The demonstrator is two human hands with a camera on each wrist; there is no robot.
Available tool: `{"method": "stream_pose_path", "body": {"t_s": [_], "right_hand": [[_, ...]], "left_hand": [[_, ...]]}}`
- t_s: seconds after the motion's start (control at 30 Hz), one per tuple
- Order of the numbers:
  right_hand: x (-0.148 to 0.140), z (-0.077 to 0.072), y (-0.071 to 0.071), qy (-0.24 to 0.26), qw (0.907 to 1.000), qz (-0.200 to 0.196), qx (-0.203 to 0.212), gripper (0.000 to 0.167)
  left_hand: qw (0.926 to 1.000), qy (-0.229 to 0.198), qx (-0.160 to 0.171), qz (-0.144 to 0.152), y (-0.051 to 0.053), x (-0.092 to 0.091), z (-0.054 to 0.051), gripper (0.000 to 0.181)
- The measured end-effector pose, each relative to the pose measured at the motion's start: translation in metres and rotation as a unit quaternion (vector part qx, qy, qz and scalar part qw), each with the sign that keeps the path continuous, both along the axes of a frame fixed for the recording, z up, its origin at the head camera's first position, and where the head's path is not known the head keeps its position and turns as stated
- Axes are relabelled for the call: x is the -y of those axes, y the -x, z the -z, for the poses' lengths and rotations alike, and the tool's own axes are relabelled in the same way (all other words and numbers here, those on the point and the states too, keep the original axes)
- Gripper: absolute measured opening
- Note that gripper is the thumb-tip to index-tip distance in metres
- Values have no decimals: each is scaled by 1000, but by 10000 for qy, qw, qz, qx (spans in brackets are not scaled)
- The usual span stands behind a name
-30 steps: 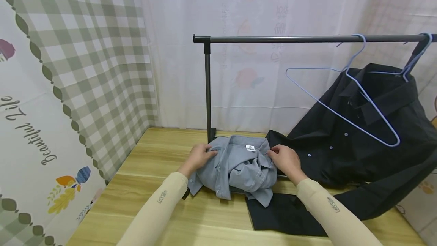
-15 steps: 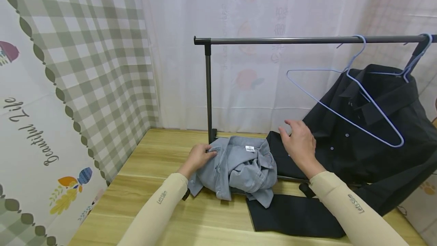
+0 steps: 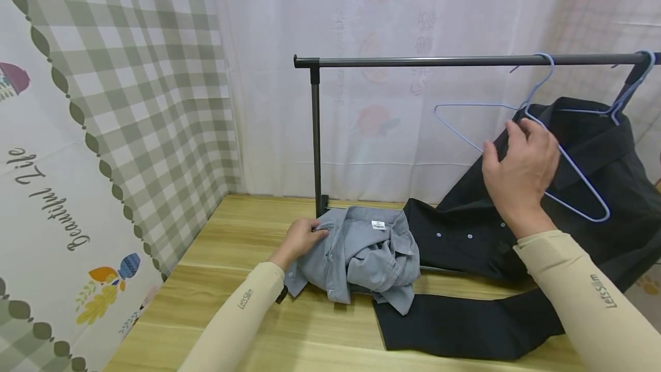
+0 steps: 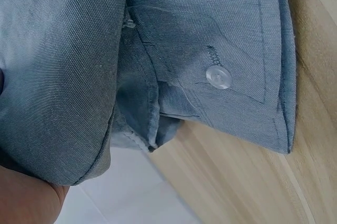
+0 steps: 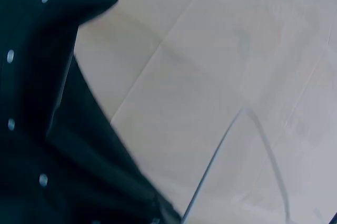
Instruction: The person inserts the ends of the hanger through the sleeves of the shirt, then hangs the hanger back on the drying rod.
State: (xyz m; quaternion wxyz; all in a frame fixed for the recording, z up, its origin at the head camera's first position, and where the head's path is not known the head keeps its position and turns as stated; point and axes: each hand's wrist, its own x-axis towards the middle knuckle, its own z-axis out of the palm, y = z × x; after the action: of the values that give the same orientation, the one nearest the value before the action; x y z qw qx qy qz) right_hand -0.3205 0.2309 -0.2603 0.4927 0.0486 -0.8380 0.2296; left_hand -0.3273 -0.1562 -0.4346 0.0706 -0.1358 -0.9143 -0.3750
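A grey-blue button shirt (image 3: 361,263) lies bunched on the table, its collar with a white label at the back. My left hand (image 3: 300,241) pinches its left shoulder area. In the left wrist view, the shirt's cloth (image 4: 58,71) and a clear button (image 4: 218,77) fill much of the frame. My right hand (image 3: 523,174) is raised with fingers loosely bent, in front of a bare light-blue wire hanger (image 3: 582,177); it holds nothing visible. Whether it touches the hanger cannot be told. The right wrist view shows part of the hanger (image 5: 212,163).
A black rack rail (image 3: 413,62) spans the back on an upright post (image 3: 316,142). At right, a black button shirt (image 3: 609,165) hangs on another blue hanger (image 3: 622,92), its sleeve (image 3: 454,326) spread over the wooden table (image 3: 206,297). A checked cloth (image 3: 165,73) hangs left.
My right hand has let go of the grey-blue shirt's collar and moved up and right to the bare hanger. My left hand keeps its hold on the shirt.
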Motion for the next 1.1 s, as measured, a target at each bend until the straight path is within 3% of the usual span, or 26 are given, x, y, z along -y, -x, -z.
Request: {"method": "stream_pose_path", "body": {"t_s": [0.13, 0.27, 0.47, 0.63, 0.73, 0.83, 0.97, 1.1], "right_hand": [[-27, -12, 4, 280, 9969, 545, 494, 60], [-46, -18, 9, 480, 9899, 837, 1040, 59], [-58, -23, 16, 932, 9821, 828, 1413, 52], [-58, -24, 17, 1396, 9747, 445, 1688, 53], [-56, -24, 18, 2011, 9613, 142, 1876, 54], [-55, -25, 18, 2875, 9380, -198, 1929, 50], [-52, -29, 18, 3770, 9090, -705, 1632, 40], [-48, -33, 15, 4139, 8956, -1022, 1273, 35]], "left_hand": [[10000, -20, -2, 27, 0, -1, 0, 46], [9999, -41, -59, 82, 0, -1, 1, 45], [10000, -5, -54, 74, 0, -2, 4, 44], [10000, 47, -21, -6, 0, -2, 5, 45], [10000, 49, -17, -9, 0, -2, 5, 46], [10000, 59, -1, 28, 0, -2, 5, 46], [10000, 70, 33, 53, 1, -2, 5, 46], [10000, 70, 44, -6, 1, -2, 4, 46]]}}
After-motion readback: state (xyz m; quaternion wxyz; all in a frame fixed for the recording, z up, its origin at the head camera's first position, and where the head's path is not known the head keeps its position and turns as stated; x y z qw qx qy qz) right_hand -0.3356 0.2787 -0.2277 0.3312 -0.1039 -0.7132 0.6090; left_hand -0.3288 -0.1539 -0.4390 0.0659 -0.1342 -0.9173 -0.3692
